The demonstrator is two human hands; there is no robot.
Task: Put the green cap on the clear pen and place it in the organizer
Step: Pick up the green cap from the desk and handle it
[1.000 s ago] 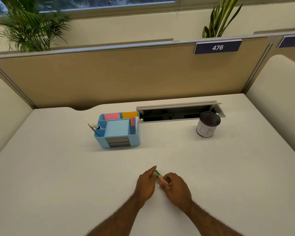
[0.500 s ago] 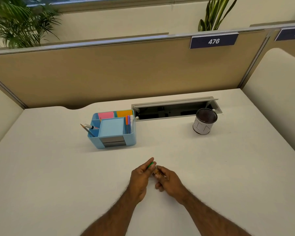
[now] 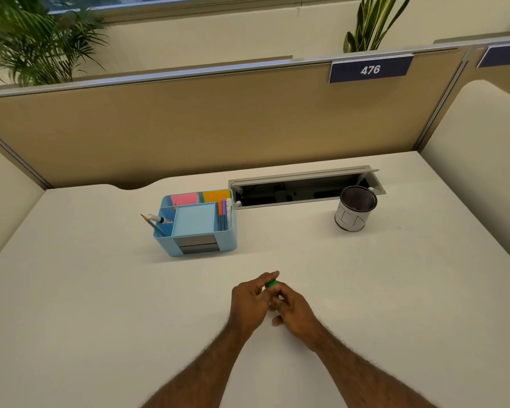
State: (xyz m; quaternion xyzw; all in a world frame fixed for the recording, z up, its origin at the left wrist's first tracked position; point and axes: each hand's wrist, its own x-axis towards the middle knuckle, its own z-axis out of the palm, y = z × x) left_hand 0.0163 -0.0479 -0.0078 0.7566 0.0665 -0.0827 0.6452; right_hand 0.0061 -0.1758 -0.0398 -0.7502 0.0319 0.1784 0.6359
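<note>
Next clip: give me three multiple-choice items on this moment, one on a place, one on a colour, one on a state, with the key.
1. Where does the mesh cup stand relative to the blue organizer?
A. to its left
B. to its right
C. inside it

2. What colour is the cap between the hands?
A. green
B. red
C. white

3. What is the left hand doing?
A. lying flat
B. reaching into the organizer
C. pinching the cap

Key: 1 B, the cup stands by the cable tray's right end. 2 A, green shows at the fingertips. 3 C, its fingers close on the cap, right hand alongside.
</note>
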